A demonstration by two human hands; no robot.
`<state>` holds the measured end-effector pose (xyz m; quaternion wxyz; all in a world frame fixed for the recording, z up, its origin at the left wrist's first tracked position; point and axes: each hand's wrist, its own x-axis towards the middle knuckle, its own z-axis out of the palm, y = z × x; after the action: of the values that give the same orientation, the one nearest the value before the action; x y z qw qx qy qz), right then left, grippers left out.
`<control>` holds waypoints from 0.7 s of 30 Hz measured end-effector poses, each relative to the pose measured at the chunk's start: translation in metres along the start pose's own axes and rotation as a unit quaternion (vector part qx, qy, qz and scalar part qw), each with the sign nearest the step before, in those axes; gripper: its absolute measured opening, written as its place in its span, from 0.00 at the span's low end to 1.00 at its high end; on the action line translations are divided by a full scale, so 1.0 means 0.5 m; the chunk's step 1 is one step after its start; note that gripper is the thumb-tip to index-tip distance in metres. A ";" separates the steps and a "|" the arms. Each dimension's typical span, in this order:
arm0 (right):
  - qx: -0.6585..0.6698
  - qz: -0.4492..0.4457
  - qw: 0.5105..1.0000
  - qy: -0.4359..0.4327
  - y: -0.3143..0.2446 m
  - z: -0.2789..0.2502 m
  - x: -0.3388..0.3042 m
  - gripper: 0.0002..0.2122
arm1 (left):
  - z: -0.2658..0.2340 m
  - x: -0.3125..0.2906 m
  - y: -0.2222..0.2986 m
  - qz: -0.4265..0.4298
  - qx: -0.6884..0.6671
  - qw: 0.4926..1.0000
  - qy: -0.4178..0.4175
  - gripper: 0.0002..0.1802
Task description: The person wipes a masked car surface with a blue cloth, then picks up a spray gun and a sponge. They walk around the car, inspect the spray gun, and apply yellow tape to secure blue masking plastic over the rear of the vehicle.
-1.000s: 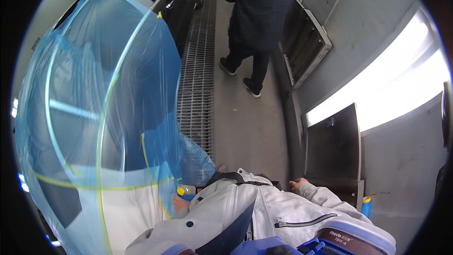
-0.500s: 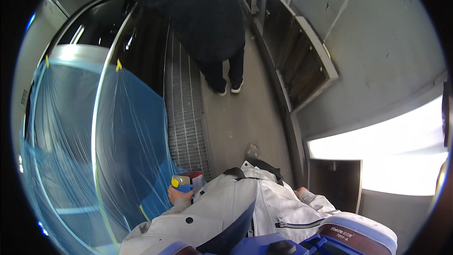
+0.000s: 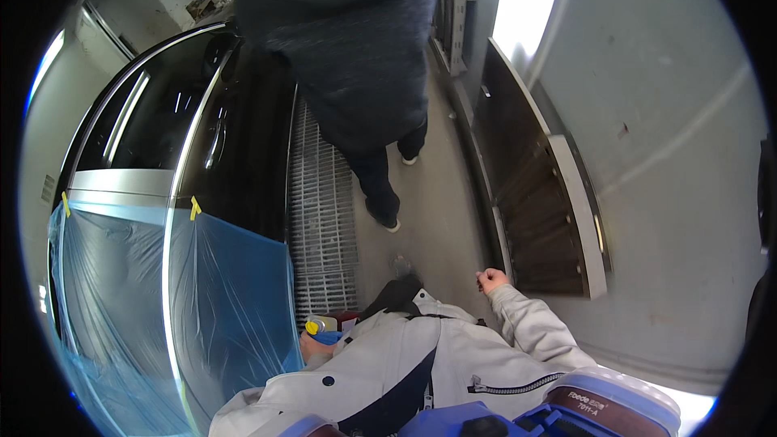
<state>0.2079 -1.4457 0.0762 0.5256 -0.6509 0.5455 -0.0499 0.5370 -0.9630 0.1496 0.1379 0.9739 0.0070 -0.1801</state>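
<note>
Left of the left grip, the blue plastic sheet (image 3: pixel 243 283) covers less of the view than half a second ago and more of the bare black car (image 3: pixel 263 146) shows, which suggests a walk alongside it. The left hand (image 3: pixel 311 349) is closed around a yellow-capped container (image 3: pixel 327 324), carried just beside the sheet, with the floor grate (image 3: pixel 322 210) and a co-worker (image 3: pixel 348 73) ahead of that grip. The right hand (image 3: pixel 491 279), fingers loosely curled together on nothing visible, has swung forward, left of a dark panel (image 3: pixel 526 194).
</note>
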 end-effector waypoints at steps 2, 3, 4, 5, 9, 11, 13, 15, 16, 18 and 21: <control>0.010 0.011 1.000 -0.025 -0.039 0.013 0.080 0.16 | 0.065 0.082 0.028 -0.044 0.021 0.999 0.019 0.56; -0.029 0.037 0.997 -0.057 -0.057 0.005 0.116 0.15 | 0.096 0.120 0.049 -0.066 0.030 0.997 0.027 0.53; -0.062 0.079 0.992 -0.077 -0.078 -0.003 0.150 0.15 | 0.119 0.151 0.070 -0.077 0.034 0.996 0.034 0.52; -0.124 0.100 0.984 -0.078 -0.105 -0.012 0.185 0.14 | 0.131 0.181 0.092 -0.087 0.039 0.995 0.041 0.51; -0.001 0.101 0.989 -0.107 -0.247 -0.074 0.314 0.15 | 0.116 0.259 0.224 -0.088 0.087 0.992 0.009 0.52; -0.056 0.072 0.993 -0.067 -0.318 -0.089 0.364 0.14 | 0.068 0.282 0.283 -0.057 0.068 0.996 0.004 0.60; -0.038 0.055 0.995 -0.074 -0.394 -0.100 0.431 0.15 | 0.046 0.308 0.369 -0.055 0.057 0.996 0.039 0.64; -0.023 0.052 0.993 -0.101 -0.474 -0.091 0.507 0.17 | 0.017 0.363 0.455 -0.050 0.037 0.998 0.027 0.68; -0.024 0.061 0.992 -0.109 -0.516 -0.088 0.557 0.18 | 0.007 0.380 0.493 -0.037 0.028 0.998 0.036 0.68; -0.137 0.003 0.980 -0.141 -0.600 -0.089 0.648 0.20 | -0.015 0.408 0.568 -0.045 0.018 0.998 0.045 0.68; -0.282 -0.006 0.947 -0.154 -0.721 -0.090 0.767 0.25 | -0.059 0.444 0.677 -0.081 0.000 0.995 0.059 0.68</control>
<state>0.5698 -1.8199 0.1675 0.3978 -0.7758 0.4455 0.2036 0.7762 -1.2885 0.1880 0.1224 0.9791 0.0939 -0.1326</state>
